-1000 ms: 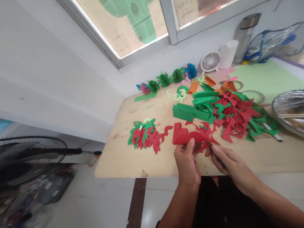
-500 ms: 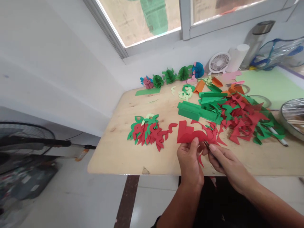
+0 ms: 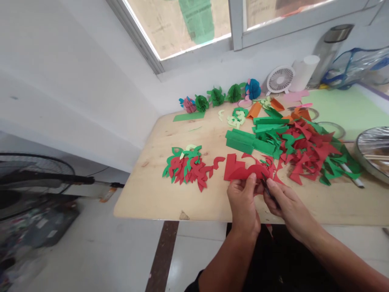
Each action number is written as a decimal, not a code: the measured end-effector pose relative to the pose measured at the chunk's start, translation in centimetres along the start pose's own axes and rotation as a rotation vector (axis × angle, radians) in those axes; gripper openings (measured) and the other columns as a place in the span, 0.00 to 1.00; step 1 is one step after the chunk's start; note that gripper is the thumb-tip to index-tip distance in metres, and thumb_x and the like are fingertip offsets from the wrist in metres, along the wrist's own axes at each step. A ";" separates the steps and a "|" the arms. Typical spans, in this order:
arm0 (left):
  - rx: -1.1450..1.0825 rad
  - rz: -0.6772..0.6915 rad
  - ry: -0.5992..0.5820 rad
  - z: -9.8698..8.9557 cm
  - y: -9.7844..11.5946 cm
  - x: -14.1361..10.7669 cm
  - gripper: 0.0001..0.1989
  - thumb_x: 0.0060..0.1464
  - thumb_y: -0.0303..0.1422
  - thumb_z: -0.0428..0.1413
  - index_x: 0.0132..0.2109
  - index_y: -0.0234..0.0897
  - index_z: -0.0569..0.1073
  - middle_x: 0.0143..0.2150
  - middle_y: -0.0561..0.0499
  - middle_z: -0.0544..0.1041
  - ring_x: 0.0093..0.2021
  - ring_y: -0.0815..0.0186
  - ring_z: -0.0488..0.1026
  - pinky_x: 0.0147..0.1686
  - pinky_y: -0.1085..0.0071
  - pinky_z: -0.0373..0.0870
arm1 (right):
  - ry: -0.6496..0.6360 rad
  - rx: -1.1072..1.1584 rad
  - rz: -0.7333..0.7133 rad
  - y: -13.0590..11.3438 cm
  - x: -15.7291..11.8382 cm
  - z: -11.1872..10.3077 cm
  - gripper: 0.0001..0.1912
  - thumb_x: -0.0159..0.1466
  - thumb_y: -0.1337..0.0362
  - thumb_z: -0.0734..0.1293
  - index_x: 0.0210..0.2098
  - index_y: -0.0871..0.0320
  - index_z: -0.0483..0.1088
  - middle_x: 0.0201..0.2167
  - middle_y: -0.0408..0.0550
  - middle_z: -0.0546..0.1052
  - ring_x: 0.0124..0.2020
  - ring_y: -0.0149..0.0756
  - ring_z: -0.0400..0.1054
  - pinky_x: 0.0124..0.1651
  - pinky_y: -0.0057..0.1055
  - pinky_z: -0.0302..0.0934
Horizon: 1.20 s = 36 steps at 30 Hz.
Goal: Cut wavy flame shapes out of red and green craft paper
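Note:
Pinched in my left hand (image 3: 244,199) is a folded piece of red paper (image 3: 240,172), its top edge partly cut into curves. My right hand (image 3: 284,200) grips dark scissors (image 3: 267,187), whose blades meet the right end of that paper. Most of the scissors' handle is hidden by my fingers. To the left on the table lies a heap of red and green paper cutouts (image 3: 188,168). Red paper scraps (image 3: 313,152) pile up to the right, mixed with green ones. Folded green paper strips (image 3: 241,140) lie just behind the red paper.
Folded paper ornaments (image 3: 216,97) line the wall side of the wooden table (image 3: 146,194). A small white fan (image 3: 280,79) and a bottle (image 3: 331,50) stand at the back right. At the right edge sits a bowl (image 3: 372,150). A pen (image 3: 354,177) lies among the scraps.
The scissors have shifted slightly up along the paper's right end, their blades now more visible. A narrow red piece hanging below the paper earlier is no longer seen there.

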<state>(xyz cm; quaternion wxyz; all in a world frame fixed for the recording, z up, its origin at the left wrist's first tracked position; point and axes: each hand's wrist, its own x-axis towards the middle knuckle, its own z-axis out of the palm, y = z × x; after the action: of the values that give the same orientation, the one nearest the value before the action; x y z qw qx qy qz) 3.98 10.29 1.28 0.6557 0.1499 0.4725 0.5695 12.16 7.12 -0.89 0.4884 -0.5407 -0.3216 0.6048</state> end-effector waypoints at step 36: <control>0.090 0.025 -0.087 0.1 -0.4 -1.1 0.09 0.41 0.33 0.62 0.26 0.31 0.72 0.21 0.52 0.70 0.21 0.74 0.64 0.24 0.76 0.62 | 0.000 -0.043 -0.019 -0.2 -1.2 -0.9 0.22 0.62 0.46 0.60 0.23 0.58 0.62 0.12 0.32 0.52 0.13 0.22 0.40 0.16 0.24 0.34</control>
<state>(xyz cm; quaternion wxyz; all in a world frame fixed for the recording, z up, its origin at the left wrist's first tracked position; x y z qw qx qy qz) 4.42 9.23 1.47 0.6610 0.2095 0.4668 0.5489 12.97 5.98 -0.46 0.4824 -0.5480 -0.3398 0.5929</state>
